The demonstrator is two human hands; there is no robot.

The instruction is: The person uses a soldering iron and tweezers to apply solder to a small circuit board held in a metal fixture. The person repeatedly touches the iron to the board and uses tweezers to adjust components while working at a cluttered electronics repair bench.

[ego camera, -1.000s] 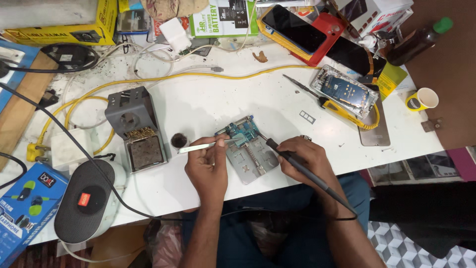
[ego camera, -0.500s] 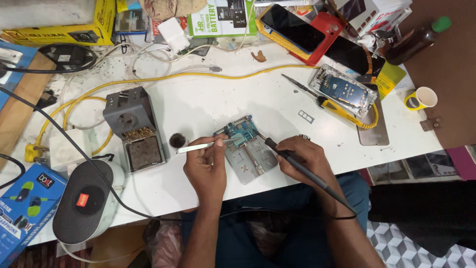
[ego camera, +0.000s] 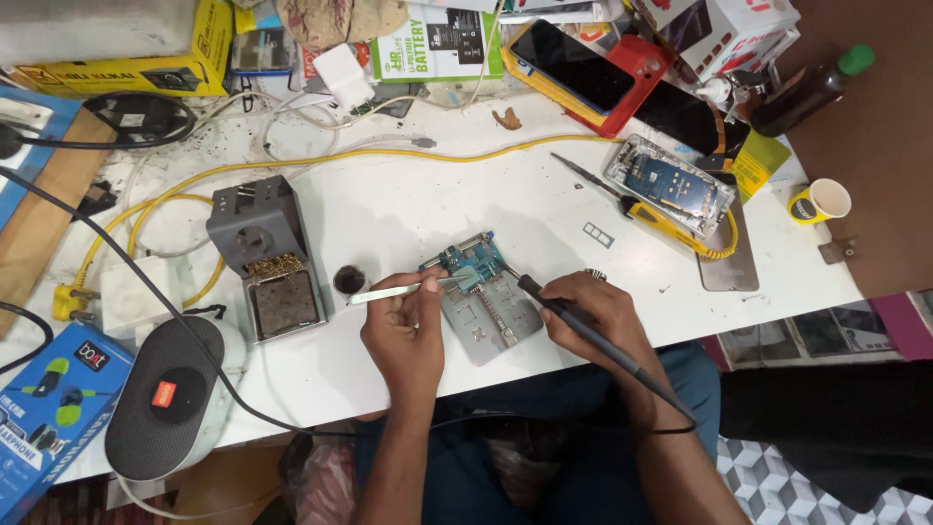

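Circuit board [ego camera: 465, 262] lies between left hand [ego camera: 406, 326] and right hand [ego camera: 593, 313].

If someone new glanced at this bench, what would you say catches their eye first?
Probably the two hands at the front edge of the white table: the left hand holds metal tweezers and the right hand a soldering iron, both tips meeting on a small blue circuit board clamped in a grey holder. Next, the yellow cable snaking across the table, and the opened phone at the right.
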